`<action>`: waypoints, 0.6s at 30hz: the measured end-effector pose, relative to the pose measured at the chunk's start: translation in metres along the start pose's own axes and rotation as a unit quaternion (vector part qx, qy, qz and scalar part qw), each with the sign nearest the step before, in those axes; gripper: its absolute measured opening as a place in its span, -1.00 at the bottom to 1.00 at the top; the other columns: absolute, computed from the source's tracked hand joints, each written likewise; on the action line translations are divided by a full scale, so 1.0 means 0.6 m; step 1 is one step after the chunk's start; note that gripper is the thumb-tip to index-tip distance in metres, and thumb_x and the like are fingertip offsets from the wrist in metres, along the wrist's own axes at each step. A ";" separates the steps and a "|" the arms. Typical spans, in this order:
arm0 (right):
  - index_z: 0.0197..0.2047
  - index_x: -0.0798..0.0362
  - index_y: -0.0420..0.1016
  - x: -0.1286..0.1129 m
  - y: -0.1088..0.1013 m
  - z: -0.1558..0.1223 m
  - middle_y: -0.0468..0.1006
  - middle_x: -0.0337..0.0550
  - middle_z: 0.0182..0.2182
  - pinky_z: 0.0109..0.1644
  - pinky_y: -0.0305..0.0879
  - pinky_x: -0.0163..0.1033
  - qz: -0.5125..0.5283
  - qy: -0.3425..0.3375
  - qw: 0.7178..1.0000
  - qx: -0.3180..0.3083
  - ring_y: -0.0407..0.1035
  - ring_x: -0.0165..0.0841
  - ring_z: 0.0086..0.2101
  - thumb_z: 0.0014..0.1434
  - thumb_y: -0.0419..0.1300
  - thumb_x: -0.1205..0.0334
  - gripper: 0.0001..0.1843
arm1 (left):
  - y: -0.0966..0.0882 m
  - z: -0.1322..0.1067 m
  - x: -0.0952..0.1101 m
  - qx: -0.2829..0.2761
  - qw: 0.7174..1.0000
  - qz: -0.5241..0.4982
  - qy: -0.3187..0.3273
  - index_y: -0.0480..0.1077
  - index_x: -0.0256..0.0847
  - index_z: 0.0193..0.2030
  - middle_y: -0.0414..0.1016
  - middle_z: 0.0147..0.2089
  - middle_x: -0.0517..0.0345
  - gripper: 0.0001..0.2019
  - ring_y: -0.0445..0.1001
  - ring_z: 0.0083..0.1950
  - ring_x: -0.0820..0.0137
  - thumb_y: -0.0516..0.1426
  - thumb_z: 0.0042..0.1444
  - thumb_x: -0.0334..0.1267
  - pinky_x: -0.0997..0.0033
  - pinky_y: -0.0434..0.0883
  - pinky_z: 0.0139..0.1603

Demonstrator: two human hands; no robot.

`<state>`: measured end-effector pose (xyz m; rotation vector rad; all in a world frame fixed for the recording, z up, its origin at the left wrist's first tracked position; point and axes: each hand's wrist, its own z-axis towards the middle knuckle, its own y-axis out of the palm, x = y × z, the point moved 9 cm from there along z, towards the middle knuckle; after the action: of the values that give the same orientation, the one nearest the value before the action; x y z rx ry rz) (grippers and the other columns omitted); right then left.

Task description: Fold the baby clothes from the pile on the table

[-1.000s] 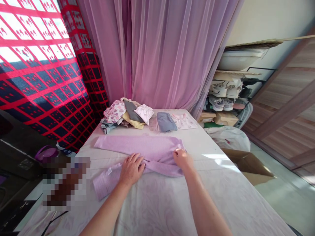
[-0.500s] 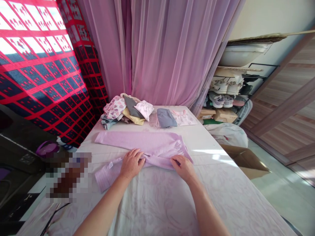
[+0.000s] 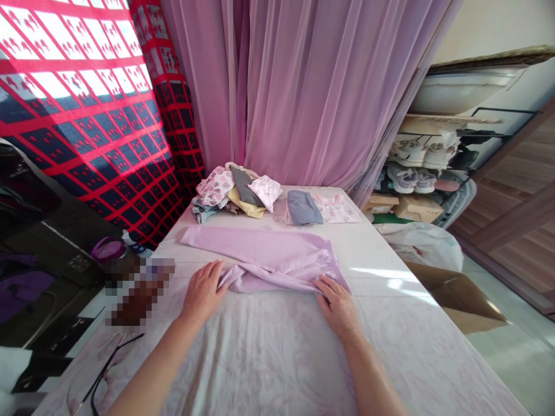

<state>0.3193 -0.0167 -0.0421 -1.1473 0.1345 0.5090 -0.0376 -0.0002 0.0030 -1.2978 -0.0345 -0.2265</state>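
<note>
A pair of lilac ribbed trousers lies across the bed, waistband to the right. The far leg is stretched out flat to the left; the near leg is gathered and partly folded in. My left hand has the end of the near leg between thumb and fingers, closed on the cloth. At the near edge by the waistband, my right hand rests with fingers stretched over the fabric, thumb apart below them.
Behind the trousers are a heap of clothes, a folded grey garment and a pale printed top. A cardboard box and a shoe rack stand to the right. Eyeglasses lie at the left edge.
My left hand has moved left to the near leg, whose end has been drawn in from its stretched-out position. My right hand's fingers have uncurled on the waistband. The view has shifted slightly.
</note>
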 end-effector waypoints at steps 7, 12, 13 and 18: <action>-0.05 -0.03 0.61 0.016 -0.011 -0.004 0.58 -0.03 0.02 0.12 0.38 0.00 0.023 0.026 0.998 0.059 0.44 -0.18 0.02 0.23 0.01 0.15 -0.61 | -0.031 -0.009 -0.041 -0.055 0.997 -0.002 -0.053 0.43 -0.12 0.01 0.52 0.11 0.00 -0.66 0.46 0.13 0.18 0.09 0.07 -0.37 0.16 0.34 0.18; -0.06 0.00 0.59 0.011 -0.015 -0.003 0.58 -0.02 0.01 0.11 0.37 -0.01 0.016 0.022 0.998 0.059 0.44 -0.18 0.01 0.10 0.00 0.26 -0.58 | -0.036 -0.032 -0.017 -0.105 0.992 -0.020 -0.066 0.43 -0.12 -0.21 0.54 -0.14 0.06 -0.78 0.49 -0.06 0.21 0.10 0.17 -0.05 0.22 0.38 -0.01; -0.06 0.01 0.57 0.009 -0.015 -0.003 0.57 -0.02 0.02 0.11 0.36 -0.01 0.013 0.019 0.998 0.060 0.44 -0.18 0.02 0.06 0.00 0.29 -0.56 | -0.032 -0.038 -0.015 -0.116 0.991 -0.021 -0.067 0.43 -0.12 -0.19 0.54 -0.14 0.07 -0.78 0.49 -0.05 0.20 0.12 0.16 -0.04 0.22 0.38 -0.03; -0.22 -0.03 0.52 0.008 -0.019 -0.005 0.56 -0.04 0.03 0.10 0.34 0.01 0.008 0.026 0.998 0.048 0.43 -0.16 0.01 -0.02 0.00 0.31 -0.66 | -0.018 -0.054 -0.032 -0.147 0.986 0.015 -0.078 0.44 -0.12 -0.20 0.54 -0.11 0.04 -0.86 0.51 -0.03 0.20 0.07 0.15 -0.29 0.27 0.36 -0.06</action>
<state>0.3291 -0.0212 -0.0354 -1.0678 0.2114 0.4816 -0.0615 -0.0311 0.0014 -1.6076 -0.1179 -0.1047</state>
